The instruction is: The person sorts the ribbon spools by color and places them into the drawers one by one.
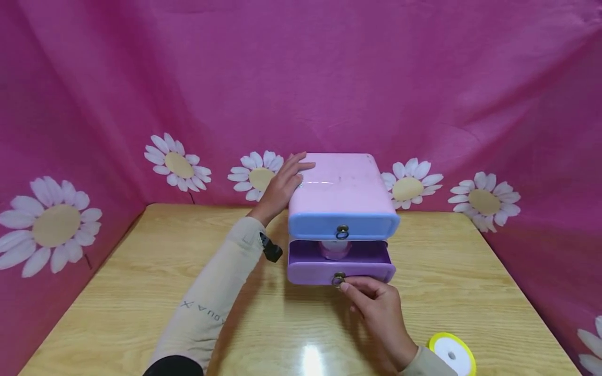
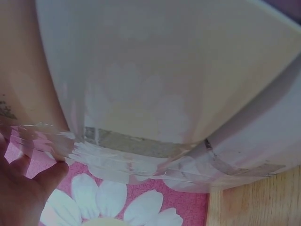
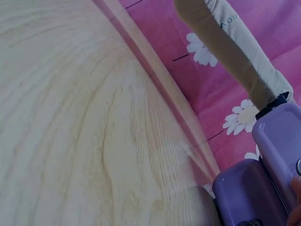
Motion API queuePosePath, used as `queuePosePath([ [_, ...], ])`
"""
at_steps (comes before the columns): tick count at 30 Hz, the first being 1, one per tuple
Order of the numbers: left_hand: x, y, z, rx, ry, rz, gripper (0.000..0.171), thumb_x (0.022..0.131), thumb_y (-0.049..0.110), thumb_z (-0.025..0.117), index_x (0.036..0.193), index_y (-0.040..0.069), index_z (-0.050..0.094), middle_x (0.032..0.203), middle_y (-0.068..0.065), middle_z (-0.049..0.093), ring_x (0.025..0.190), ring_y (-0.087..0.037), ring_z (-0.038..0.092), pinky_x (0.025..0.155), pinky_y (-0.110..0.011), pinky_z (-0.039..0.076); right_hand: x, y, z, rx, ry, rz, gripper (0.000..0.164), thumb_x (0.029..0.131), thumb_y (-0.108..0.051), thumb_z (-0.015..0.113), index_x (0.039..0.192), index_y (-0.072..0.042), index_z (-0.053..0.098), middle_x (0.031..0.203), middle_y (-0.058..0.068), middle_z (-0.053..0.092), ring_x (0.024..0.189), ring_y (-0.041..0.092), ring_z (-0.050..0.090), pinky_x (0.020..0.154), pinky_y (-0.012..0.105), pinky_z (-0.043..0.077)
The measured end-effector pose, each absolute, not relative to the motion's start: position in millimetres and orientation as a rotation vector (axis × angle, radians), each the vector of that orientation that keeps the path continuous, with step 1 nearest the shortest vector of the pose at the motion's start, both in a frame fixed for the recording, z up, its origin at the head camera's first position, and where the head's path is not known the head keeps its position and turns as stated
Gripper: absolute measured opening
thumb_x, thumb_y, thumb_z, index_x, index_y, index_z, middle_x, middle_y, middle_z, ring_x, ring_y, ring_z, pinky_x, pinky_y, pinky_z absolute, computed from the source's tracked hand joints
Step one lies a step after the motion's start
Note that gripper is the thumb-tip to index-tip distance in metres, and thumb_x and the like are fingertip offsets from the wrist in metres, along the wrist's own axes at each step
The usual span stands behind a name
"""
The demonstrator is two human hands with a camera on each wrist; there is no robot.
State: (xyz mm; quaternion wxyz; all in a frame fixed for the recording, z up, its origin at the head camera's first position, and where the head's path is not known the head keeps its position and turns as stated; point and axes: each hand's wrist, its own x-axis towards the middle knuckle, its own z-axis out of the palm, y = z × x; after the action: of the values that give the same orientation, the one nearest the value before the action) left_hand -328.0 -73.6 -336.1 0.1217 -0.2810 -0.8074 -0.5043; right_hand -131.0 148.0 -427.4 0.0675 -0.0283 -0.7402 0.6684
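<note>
A small two-drawer cabinet with a pink top stands at the middle of the table. My left hand rests on its top left edge, fingers extended; the left wrist view shows these fingers beside the cabinet's taped side. The blue upper drawer is closed. Below it, the purple lower drawer stands pulled out, with a pink and white round object inside, partly hidden by the upper drawer. My right hand pinches the lower drawer's ring pull between thumb and forefinger.
A yellow-rimmed white spool lies at the table's front right, close to my right sleeve. Behind the wooden table hangs a pink cloth with large white daisies.
</note>
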Motion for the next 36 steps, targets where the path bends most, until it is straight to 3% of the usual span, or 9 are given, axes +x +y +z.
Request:
queuePosePath([
  [7,-327.8,-74.9,-334.8,-0.818,-2.354,-1.484,0.038,0.1,0.024,0.04,0.134,0.022,0.058,0.155,0.009,0.031,0.148,-0.018,0.006,0.118,-0.046,0.004,-138.1,147.8,-427.3,-0.04,-2.23,1.964,0.012,0.08,-0.012,0.079,0.089,-0.005,0.076,0.078,0.006,0.072,0.052,0.011,0.058,0.05,0.028,0.052],
  [13,-326.6,-75.5,-335.1,-0.823,-2.373,-1.499,0.038,0.1,0.025,0.04,0.134,0.024,0.057,0.155,0.011,0.03,0.148,-0.018,0.005,0.117,-0.048,0.003,-139.5,147.8,-427.8,-0.016,-2.219,1.985,0.017,0.08,-0.012,0.078,0.093,-0.002,0.075,0.083,0.007,0.073,0.057,0.01,0.061,0.05,0.028,0.053],
  [20,-326.8,-75.2,-334.7,-0.833,-2.359,-1.483,0.038,0.1,0.023,0.04,0.135,0.021,0.057,0.155,0.007,0.03,0.148,-0.021,0.006,0.117,-0.047,0.003,-149.8,147.5,-426.6,-0.01,-2.233,1.945,0.013,0.08,-0.012,0.078,0.09,-0.003,0.076,0.076,0.011,0.071,0.049,0.011,0.057,0.049,0.029,0.051],
  [25,-325.4,-75.5,-336.0,-0.828,-2.361,-1.5,0.038,0.101,0.024,0.04,0.135,0.021,0.056,0.155,0.009,0.029,0.148,-0.02,0.004,0.117,-0.048,0.002,-158.2,147.7,-425.8,-0.055,-2.244,1.979,0.016,0.08,-0.014,0.078,0.091,-0.003,0.076,0.079,0.01,0.072,0.051,0.01,0.058,0.053,0.029,0.054],
  [36,-327.1,-75.1,-336.5,-0.863,-2.339,-1.479,0.038,0.101,0.024,0.04,0.134,0.019,0.057,0.155,0.007,0.03,0.148,-0.021,0.006,0.117,-0.048,0.003,-171.7,146.2,-427.2,-0.052,-2.208,1.981,0.016,0.081,-0.014,0.078,0.092,-0.002,0.075,0.081,0.011,0.072,0.053,0.01,0.057,0.051,0.022,0.049],
])
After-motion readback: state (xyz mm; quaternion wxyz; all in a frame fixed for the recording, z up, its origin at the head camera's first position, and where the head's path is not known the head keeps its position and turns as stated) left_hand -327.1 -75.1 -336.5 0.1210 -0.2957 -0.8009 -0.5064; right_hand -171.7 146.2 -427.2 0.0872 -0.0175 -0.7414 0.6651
